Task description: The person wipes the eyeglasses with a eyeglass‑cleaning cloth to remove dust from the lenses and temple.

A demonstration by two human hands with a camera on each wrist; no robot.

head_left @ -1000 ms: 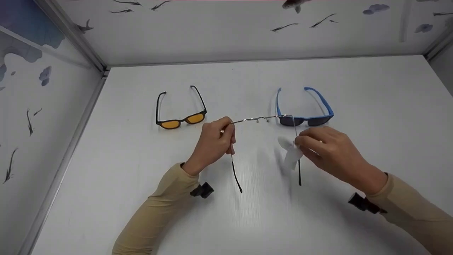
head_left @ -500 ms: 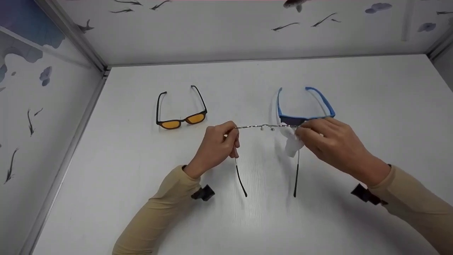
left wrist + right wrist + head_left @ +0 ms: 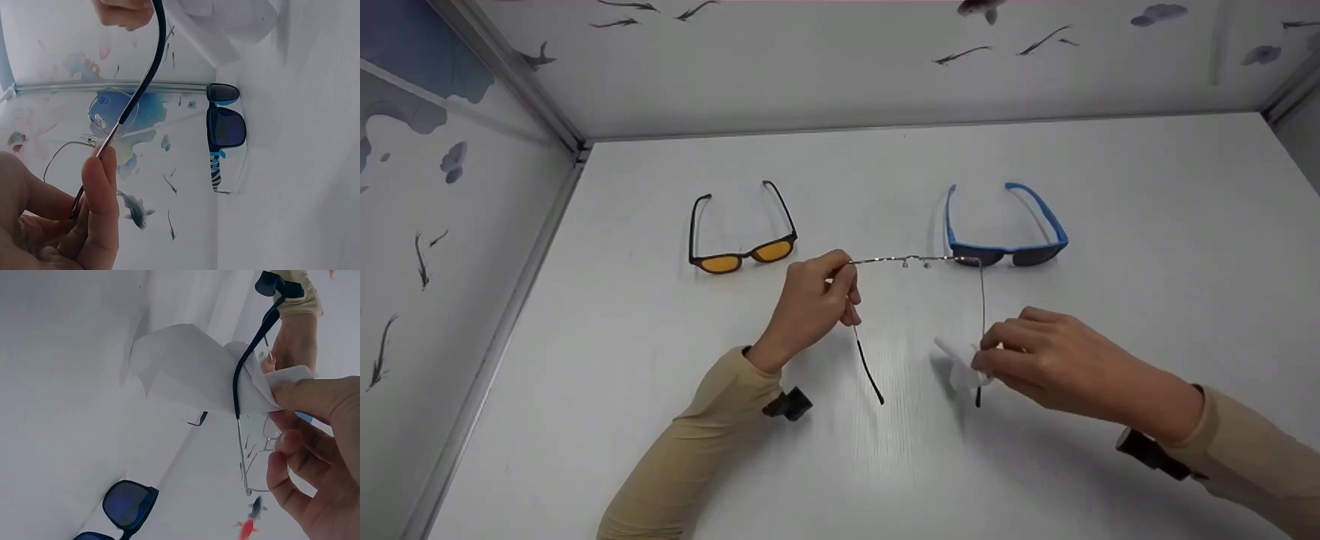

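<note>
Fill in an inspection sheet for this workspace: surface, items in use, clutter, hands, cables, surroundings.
Surface: white table, glossy, with soft shadows under the arms.
Items in use: thin metal-framed glasses, unfolded, held above the table; white cloth at their right temple, whether wrapped round it cannot be told.
Clutter: orange-lensed glasses and blue sunglasses, both unfolded, lying beyond the hands.
Hands: left hand grips the metal frame's left side; right hand pinches the cloth.
Cables: nothing seen.
Surroundings: pale back wall and left wall, with fish and plant-like motifs.
</note>
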